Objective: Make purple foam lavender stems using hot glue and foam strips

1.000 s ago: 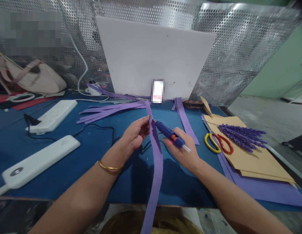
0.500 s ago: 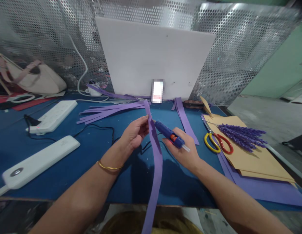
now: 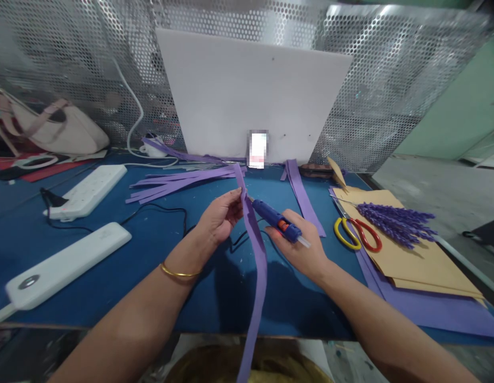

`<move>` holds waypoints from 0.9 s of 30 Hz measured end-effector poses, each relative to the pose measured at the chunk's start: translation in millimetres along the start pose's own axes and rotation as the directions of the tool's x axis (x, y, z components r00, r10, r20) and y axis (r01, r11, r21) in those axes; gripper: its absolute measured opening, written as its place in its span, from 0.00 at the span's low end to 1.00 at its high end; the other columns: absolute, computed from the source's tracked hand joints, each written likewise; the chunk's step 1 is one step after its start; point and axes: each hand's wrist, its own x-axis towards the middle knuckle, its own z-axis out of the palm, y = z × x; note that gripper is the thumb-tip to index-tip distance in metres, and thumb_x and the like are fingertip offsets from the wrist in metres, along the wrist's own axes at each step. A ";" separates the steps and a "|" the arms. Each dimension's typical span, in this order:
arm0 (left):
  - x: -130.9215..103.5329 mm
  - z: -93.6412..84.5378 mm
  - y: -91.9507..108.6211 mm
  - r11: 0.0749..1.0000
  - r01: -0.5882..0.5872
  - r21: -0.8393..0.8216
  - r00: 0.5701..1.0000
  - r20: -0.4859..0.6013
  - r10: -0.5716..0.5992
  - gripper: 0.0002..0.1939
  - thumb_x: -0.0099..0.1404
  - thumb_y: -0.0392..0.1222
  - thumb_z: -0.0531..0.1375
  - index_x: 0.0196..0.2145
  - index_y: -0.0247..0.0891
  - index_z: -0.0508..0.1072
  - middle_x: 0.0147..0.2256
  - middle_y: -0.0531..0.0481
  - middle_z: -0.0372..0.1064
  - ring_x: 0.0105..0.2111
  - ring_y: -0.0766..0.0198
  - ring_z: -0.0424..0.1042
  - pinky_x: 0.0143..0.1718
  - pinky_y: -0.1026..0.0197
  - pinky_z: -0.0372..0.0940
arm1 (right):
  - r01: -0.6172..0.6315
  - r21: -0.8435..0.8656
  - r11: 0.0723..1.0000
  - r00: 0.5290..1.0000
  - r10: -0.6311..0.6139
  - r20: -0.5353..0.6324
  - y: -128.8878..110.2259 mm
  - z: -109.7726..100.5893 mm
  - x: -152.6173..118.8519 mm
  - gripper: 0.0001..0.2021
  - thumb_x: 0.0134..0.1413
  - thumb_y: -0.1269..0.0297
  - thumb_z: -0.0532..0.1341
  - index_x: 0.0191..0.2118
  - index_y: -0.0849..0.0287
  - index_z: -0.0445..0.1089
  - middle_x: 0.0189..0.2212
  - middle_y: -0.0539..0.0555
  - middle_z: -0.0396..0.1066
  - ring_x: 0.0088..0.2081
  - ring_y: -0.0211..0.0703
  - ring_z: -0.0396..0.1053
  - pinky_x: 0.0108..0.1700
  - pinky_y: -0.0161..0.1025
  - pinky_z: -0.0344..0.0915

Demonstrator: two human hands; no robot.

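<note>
Pinching strip [image 3: 261, 271] in left hand [image 3: 220, 217], clasping glue gun [image 3: 271, 214] in right hand [image 3: 300, 243]. Apparently gluing; calls next for steady aim.

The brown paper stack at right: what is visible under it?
Purple sheets stick out at the left and near sides of the brown paper stack; anything farther under is hidden.

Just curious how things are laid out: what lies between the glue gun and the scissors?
In the head view, the right hand, then a purple strip.
</note>
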 end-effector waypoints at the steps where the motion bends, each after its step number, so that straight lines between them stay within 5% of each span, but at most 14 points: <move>1: -0.2 0.4 0.2 1.000 -0.002 0.000 1.000 -0.002 0.002 0.06 0.59 0.33 0.68 0.27 0.34 0.74 0.22 0.54 0.72 0.20 0.71 0.70 0.25 0.69 0.65 | 0.001 0.003 1.000 1.000 -0.001 0.001 -0.1 -0.1 0.0 0.16 0.60 0.55 0.60 0.27 0.54 0.54 0.25 0.46 0.59 0.25 0.36 0.56 0.28 0.36 0.52; 27: 0.8 0.1 3.7 0.999 -0.014 -0.045 1.000 -0.008 0.014 0.10 0.69 0.31 0.58 0.28 0.32 0.73 0.22 0.53 0.71 0.20 0.71 0.70 0.23 0.69 0.67 | -0.010 0.005 1.000 0.999 0.010 0.030 -4.2 -3.1 0.4 0.16 0.60 0.56 0.60 0.27 0.54 0.54 0.24 0.47 0.60 0.24 0.37 0.57 0.27 0.35 0.52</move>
